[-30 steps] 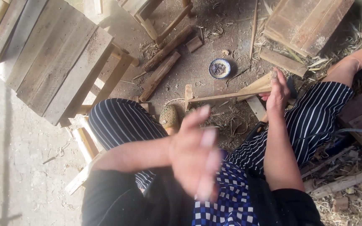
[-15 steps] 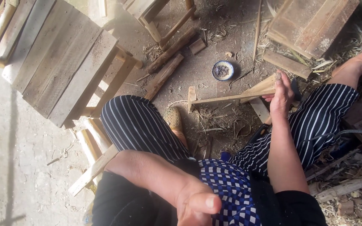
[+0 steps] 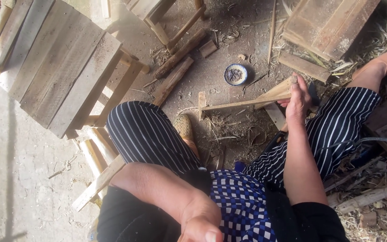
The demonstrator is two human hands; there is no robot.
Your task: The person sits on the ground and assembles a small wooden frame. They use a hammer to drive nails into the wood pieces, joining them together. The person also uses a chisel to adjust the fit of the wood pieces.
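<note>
My right hand (image 3: 298, 99) is closed around the thick end of a pale wooden piece (image 3: 272, 95), held between my knees above the dirt floor. A thin slat (image 3: 229, 105) runs left from it to a short cross block (image 3: 201, 103). My left hand (image 3: 199, 222) is low at the bottom edge, close to the camera, over my checked blue-and-white apron (image 3: 242, 201). Its fingers are partly cut off and I see nothing in it. My legs are in black trousers with white stripes (image 3: 146, 134).
A small round bowl of nails (image 3: 235, 74) sits on the ground ahead. A slatted wooden stool (image 3: 61, 71) stands at the left, with short logs (image 3: 175, 67) beside it. Board panels (image 3: 330, 24) and a loose plank (image 3: 304, 67) lie at the top right. Shavings litter the ground.
My left hand has dropped from in front of the camera down to my lap at the bottom edge. My right hand has kept its hold on the wooden piece.
</note>
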